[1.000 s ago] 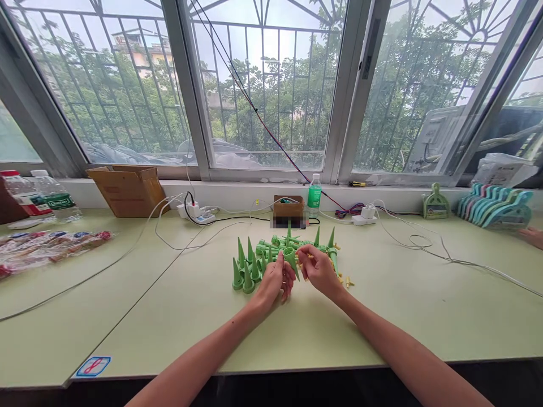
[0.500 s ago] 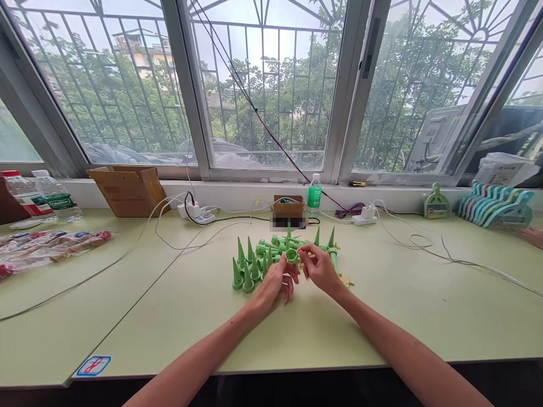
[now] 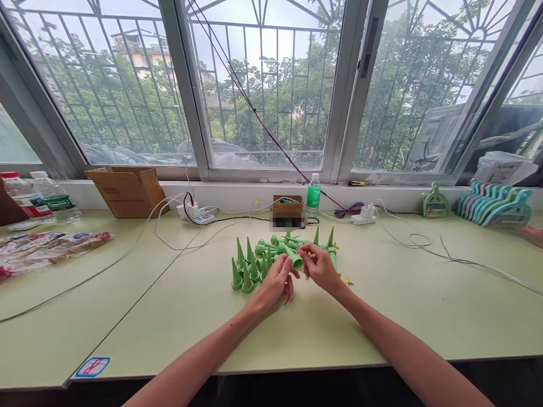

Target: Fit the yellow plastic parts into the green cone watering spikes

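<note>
Between the fingers of my left hand (image 3: 279, 277) is a hollow green watering spike (image 3: 292, 257), tilted with its wide open end toward my right hand. My right hand (image 3: 316, 264) is pinched close beside the spike's rim; anything in its fingertips is too small to make out. To the left, several green spikes (image 3: 247, 280) stand upright on their wide ends. Behind my hands lie more green parts with ribbed caps (image 3: 265, 247), partly hidden. Small yellow valve pieces (image 3: 348, 281) lie to the right of my right hand.
A small cardboard box (image 3: 287, 210) and a green-labelled bottle (image 3: 314, 195) stand behind the pile. Cables (image 3: 416, 240) run over the table. A larger box (image 3: 127, 192) and wrapped goods (image 3: 51, 249) are left. Another person's hand (image 3: 532, 234) is by the hangers (image 3: 496, 206) at right.
The watering spike in my left hand has turned: its open end faced me before and now points down and to the right, showing its side. My right hand stays close to the rim.
</note>
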`<action>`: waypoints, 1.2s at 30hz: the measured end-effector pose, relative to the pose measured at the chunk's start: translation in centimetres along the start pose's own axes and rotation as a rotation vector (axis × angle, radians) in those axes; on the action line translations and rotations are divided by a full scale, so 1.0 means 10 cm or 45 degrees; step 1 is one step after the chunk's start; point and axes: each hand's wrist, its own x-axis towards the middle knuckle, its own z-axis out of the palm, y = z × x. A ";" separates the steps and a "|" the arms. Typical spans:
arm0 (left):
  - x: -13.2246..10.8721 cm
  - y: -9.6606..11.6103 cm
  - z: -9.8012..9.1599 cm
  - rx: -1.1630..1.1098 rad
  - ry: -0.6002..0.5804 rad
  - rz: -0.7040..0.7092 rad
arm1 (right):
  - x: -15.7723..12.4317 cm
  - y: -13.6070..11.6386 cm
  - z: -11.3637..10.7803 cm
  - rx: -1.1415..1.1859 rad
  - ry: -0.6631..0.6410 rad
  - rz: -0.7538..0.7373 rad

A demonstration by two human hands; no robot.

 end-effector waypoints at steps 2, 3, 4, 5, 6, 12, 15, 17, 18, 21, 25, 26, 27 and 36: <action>0.01 -0.02 -0.01 0.017 0.000 0.018 | 0.00 0.00 0.00 0.000 -0.003 0.003; 0.02 -0.03 -0.01 0.023 0.004 0.026 | 0.00 0.01 0.00 0.001 -0.001 0.008; 0.02 -0.04 -0.02 0.030 0.002 0.037 | 0.00 0.01 0.00 0.003 0.000 0.015; 0.03 -0.05 -0.02 0.038 0.002 0.045 | 0.00 0.02 0.00 0.004 0.003 0.020; 0.03 -0.05 -0.02 0.046 0.002 0.052 | 0.00 0.03 0.00 0.004 0.005 0.024; 0.04 -0.09 -0.02 0.103 0.076 0.078 | -0.01 0.03 -0.01 -0.006 -0.001 0.027; 0.05 -0.13 -0.03 0.159 0.117 0.096 | -0.02 0.03 -0.01 -0.017 -0.009 0.035; 0.06 -0.16 -0.04 0.199 0.148 0.121 | -0.02 0.04 -0.01 -0.027 -0.009 0.043; 0.06 -0.17 -0.04 0.217 0.160 0.136 | -0.02 0.04 -0.01 -0.031 -0.008 0.046; 0.06 -0.20 -0.05 0.269 0.179 0.179 | -0.01 0.04 0.00 -0.030 -0.008 0.059; 0.06 -0.19 -0.05 0.363 0.210 0.208 | -0.01 0.01 0.00 -0.014 -0.015 0.063; 0.05 -0.18 -0.05 0.384 0.217 0.212 | -0.01 0.00 0.00 -0.012 -0.016 0.061; 0.05 -0.18 -0.05 0.401 0.224 0.217 | -0.01 -0.01 0.00 -0.014 -0.017 0.059; 0.01 -0.10 -0.03 0.483 0.268 0.264 | 0.00 0.00 0.01 -0.049 -0.013 0.061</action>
